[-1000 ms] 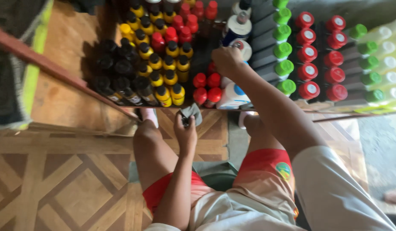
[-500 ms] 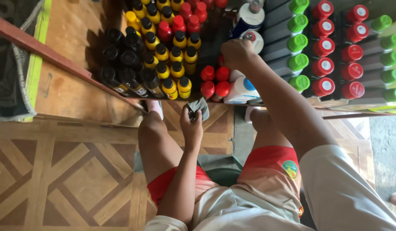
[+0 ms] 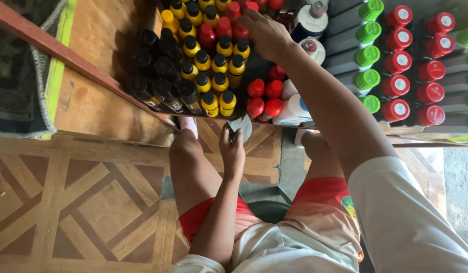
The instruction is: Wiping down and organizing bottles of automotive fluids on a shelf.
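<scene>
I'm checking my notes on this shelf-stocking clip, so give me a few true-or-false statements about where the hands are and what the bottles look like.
1. The right hand rests on the red-capped bottles near the back of the shelf. True.
2. The left hand holds a yellow bottle. False: it holds a small grey piece at the shelf's front edge; what it is cannot be told.
3. The yellow bottles have black caps. True.
4. The bottles lying on their sides to the right all have blue caps. False: their caps are green and red.
5. The person wears long trousers. False: red shorts, knees bare.
</scene>
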